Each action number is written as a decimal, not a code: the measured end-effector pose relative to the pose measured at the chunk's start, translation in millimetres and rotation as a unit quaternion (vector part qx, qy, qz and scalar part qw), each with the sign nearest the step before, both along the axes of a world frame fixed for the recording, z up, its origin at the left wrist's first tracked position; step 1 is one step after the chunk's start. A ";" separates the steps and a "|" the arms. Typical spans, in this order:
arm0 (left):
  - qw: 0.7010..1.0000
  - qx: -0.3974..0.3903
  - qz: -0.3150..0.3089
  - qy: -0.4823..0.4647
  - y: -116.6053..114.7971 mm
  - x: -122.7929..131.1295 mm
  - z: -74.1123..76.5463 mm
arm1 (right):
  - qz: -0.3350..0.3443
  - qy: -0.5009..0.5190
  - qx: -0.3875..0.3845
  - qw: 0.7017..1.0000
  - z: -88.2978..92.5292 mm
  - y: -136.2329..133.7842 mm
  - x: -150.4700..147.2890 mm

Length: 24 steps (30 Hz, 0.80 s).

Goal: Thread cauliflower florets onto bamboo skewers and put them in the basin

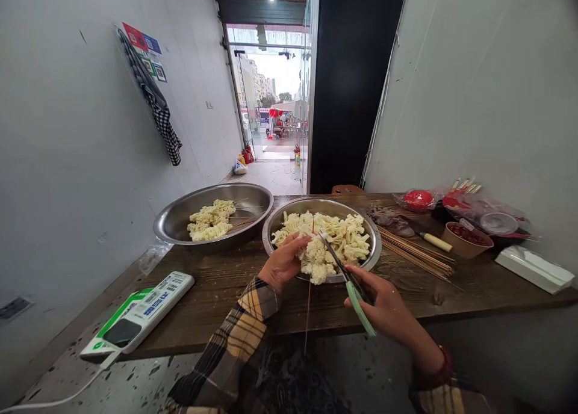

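My left hand is closed around a piece of cauliflower over the near side of a metal basin. A thin wooden skewer hangs down below this piece, past the table edge. In my right hand are scissors with green handles, their blades pointing up and left against the cauliflower by my left fingertips. Whether the blades are parted is hard to see. Loose cauliflower florets fill the basin behind both hands.
Left of the basin, a larger metal bowl holds skewered cauliflower. Bare skewers, a wooden-handled knife, a paper tub and a white box lie to the right. A white device with a cable is at the left.
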State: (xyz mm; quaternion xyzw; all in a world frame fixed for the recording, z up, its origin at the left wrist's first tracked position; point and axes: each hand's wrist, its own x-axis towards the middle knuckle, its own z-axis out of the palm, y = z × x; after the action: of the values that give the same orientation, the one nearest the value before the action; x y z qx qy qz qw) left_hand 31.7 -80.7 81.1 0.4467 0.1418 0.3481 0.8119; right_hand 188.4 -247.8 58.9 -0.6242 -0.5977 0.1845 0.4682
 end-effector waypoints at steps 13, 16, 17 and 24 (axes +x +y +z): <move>0.999 -0.039 0.020 -0.002 2.6 3.1 1.0 | -0.087 0.103 -0.001 0.991 -20.9 -5.1 17.8; 0.996 -0.069 0.056 0.005 6.6 8.8 0.8 | -0.175 0.041 0.001 0.984 -27.3 -14.0 46.0; 0.995 -0.079 0.068 0.005 8.1 10.7 0.7 | -0.206 -0.006 -0.001 0.979 -30.6 -17.3 57.9; 0.992 -0.098 0.076 -0.008 11.9 12.8 -0.1 | -0.258 -0.265 -0.080 0.925 -86.5 -36.0 141.5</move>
State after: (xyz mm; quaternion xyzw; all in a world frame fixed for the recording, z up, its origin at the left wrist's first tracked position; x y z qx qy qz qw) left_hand 44.6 -68.9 81.0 0.3502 0.2018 0.3967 0.8242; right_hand 329.9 -283.8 -27.6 -0.8185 -0.5014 -0.0680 0.2723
